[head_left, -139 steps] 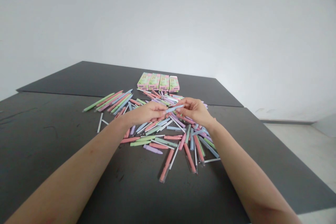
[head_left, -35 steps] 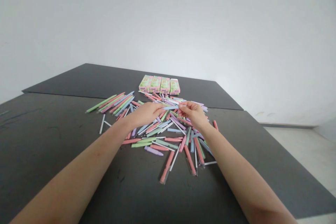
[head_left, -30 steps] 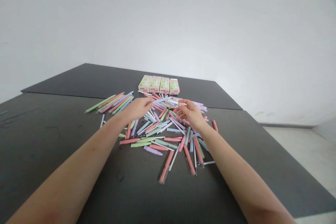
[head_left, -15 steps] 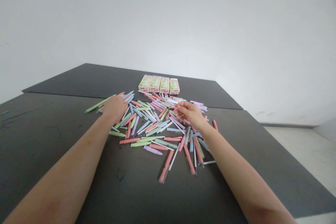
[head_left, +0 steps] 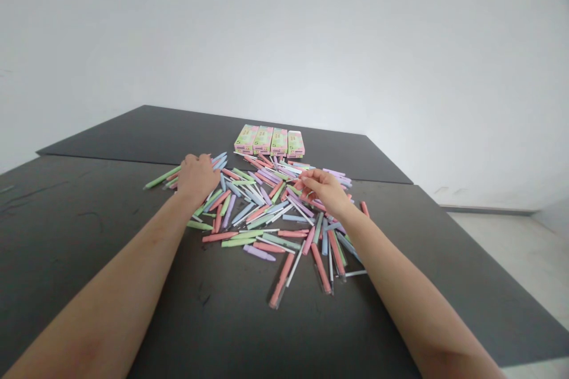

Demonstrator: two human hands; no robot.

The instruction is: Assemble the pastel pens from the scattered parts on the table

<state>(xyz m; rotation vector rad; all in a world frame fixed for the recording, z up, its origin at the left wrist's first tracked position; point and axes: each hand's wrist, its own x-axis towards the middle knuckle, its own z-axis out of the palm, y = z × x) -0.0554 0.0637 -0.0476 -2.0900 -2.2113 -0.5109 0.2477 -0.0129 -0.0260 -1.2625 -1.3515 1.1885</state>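
Head cam: 4 boxes toward back of dark table, each marked "5"; smaller print illegible. L hand palm-down over row of pens, L side; fingers bent, tips hidden, can't tell grip. R hand over loose pen parts, mid-table; thumb close to index, fingers part-curled, can't tell if anything's held.

Numeral "5" read by us on the leftmost box, "5" likewise on the second box, third box and rightmost box, each toward the near left corner, remaining print too small for us
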